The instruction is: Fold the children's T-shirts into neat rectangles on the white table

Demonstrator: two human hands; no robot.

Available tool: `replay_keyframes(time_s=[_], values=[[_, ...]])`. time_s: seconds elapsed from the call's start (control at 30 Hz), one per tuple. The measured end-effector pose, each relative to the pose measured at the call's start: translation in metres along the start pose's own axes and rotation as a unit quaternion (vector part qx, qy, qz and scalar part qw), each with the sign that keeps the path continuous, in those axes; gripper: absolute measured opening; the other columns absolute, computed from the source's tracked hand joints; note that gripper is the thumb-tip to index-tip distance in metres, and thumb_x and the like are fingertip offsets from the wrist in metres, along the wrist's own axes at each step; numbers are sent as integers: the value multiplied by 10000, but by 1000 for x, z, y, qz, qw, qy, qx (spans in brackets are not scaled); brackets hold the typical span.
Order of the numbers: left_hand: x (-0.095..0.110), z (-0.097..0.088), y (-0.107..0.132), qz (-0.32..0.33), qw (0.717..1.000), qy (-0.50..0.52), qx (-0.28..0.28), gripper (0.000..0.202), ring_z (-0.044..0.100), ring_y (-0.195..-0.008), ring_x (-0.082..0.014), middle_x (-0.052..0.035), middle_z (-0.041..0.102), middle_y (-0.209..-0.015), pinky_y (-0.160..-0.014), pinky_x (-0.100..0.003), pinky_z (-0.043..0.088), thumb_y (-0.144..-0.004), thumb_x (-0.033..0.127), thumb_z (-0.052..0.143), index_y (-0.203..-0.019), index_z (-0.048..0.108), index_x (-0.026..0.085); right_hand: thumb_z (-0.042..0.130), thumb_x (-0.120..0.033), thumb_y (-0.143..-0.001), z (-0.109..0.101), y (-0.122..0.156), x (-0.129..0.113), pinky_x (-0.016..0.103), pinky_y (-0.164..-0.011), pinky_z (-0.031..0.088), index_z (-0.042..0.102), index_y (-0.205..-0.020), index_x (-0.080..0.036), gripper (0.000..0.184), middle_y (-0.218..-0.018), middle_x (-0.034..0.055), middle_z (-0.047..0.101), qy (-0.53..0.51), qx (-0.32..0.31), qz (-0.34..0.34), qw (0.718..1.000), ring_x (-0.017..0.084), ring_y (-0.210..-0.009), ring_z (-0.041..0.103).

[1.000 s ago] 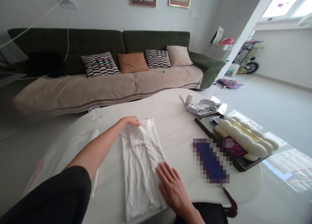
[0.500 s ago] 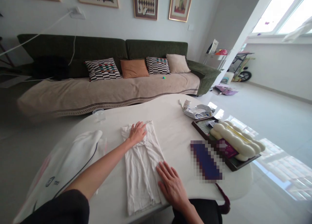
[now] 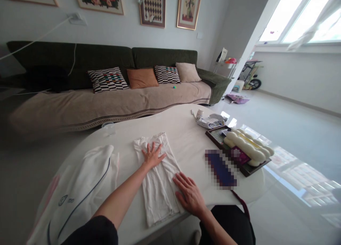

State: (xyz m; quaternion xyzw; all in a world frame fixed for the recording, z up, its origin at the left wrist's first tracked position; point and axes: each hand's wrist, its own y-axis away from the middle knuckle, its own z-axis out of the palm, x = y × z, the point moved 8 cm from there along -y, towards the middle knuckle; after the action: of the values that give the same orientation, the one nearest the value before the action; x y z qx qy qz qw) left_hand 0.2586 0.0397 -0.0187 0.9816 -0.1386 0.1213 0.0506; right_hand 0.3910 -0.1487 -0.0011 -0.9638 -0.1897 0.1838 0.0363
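Observation:
A white garment (image 3: 160, 188) lies on the white table (image 3: 183, 134), folded into a long, slightly wrinkled strip. My left hand (image 3: 153, 155) presses flat on its far part, fingers spread. Along the garment's right edge rests my right hand (image 3: 189, 194), palm down with the fingers stretched out, partly on the cloth and partly on the table. Neither hand grips anything. To the left is another white garment (image 3: 87, 181) with a dark blue line and a small printed mark.
A clear cup (image 3: 108, 128) stands at the table's far left. On the right lie a dark tray (image 3: 247, 172) with a cream, bubble-shaped object (image 3: 247, 145), a blurred-out blue item (image 3: 221, 168) with a dark red strap, and a silvery packet (image 3: 211, 121). Behind is a green sofa (image 3: 165, 54).
My left hand has spread its fingers and slid a little toward me over the far part of the garment. The right hand stays at the right edge. The view has shifted slightly.

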Motion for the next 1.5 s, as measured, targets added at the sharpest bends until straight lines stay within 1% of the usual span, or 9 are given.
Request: replay_keyframes(time_s=[0.1,0.27,0.5,0.63,0.83,0.97,1.17,1.3,1.5], values=[[-3,-7,9,40,999,-5,3,677,92,-1316,-388,-101,168,-1460,-972,-607,192,-731,501,519,-1340,310,293,399,-353,-850,-1,0,-1,401,-1007,289,336,-1349,-249,514,-1389,39,350,0,9,-2,1000,216,-1304,249],[-12,-19,32,121,990,-7,71,383,311,-1262,-230,-78,350,-1363,-1013,-391,299,-742,204,491,-1124,495,219,403,-343,-844,0,0,-1,390,-1006,291,354,-1340,-247,507,-1383,38,361,5,15,1,1000,212,-1302,254],[-15,-28,37,133,988,-3,74,207,492,-1067,-145,-55,509,-1165,-882,-246,420,-833,169,368,-920,554,201,393,-333,-845,2,1,-2,397,-1002,293,357,-1339,-237,504,-1387,38,354,11,11,1,1000,211,-1303,251],[-3,-44,39,167,983,-20,69,211,453,-1104,-175,-63,543,-1110,-922,-302,386,-829,171,385,-932,566,198,393,-329,-844,3,2,-2,391,-1003,295,351,-1341,-243,506,-1387,31,356,19,16,-1,1000,204,-1302,253],[-3,-58,50,201,976,-64,50,190,386,-1172,-260,-101,577,-1074,-1044,-457,161,-775,219,477,-907,609,191,392,-324,-843,4,2,-3,388,-1000,301,348,-1342,-246,507,-1386,29,358,24,23,-5,999,201,-1302,253],[-8,-51,50,174,981,-82,33,231,490,-1048,-276,-106,610,-988,-1019,-528,148,-791,303,478,-936,614,185,392,-324,-844,3,2,-2,393,-995,302,348,-1343,-239,508,-1382,39,364,22,24,-5,999,210,-1300,258],[4,-22,40,104,994,-16,41,512,155,-1314,-336,-101,264,-1427,-993,-522,230,-846,449,375,-1323,362,262,390,-328,-843,3,2,-2,390,-992,301,357,-1338,-234,505,-1385,42,360,21,18,-3,1000,208,-1301,255],[-3,7,37,32,999,12,-7,602,54,-1314,-408,-45,169,-1469,-949,-655,144,-786,604,379,-1340,294,385,403,-326,-837,2,2,-1,385,-998,293,362,-1335,-230,509,-1379,44,371,21,20,-3,1000,206,-1296,266],[-2,6,35,22,999,17,-20,637,25,-1324,-379,-39,109,-1481,-966,-653,109,-783,629,357,-1360,237,386,388,-329,-845,5,2,-1,371,-999,293,349,-1341,-240,506,-1392,22,347,26,19,2,999,195,-1300,256]])
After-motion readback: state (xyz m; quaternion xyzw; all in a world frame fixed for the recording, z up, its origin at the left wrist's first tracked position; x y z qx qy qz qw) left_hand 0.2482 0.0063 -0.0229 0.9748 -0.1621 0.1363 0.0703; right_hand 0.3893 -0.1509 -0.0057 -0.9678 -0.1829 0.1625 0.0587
